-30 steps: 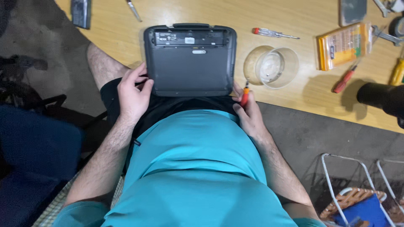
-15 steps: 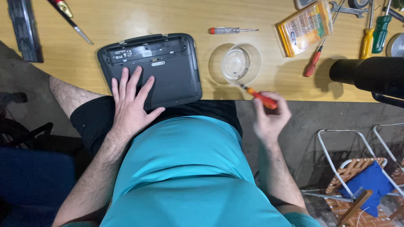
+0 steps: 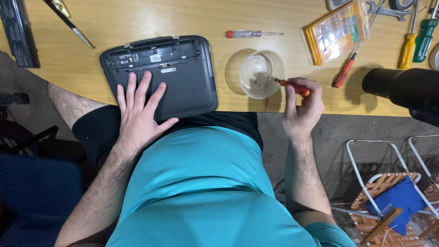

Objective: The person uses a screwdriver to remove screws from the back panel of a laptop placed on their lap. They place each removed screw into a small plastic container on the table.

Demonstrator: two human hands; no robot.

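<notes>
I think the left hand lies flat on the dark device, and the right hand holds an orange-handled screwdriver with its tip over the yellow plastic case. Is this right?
Not quite. In the head view, the left hand does lie flat on the dark device, and the right hand holds the orange-handled screwdriver, but its tip is over the clear round container, not the yellow plastic case.

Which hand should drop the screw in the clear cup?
Right, probably. The right hand holds the screwdriver with its tip at the cup, while the left hand lies flat on the laptop.
</notes>
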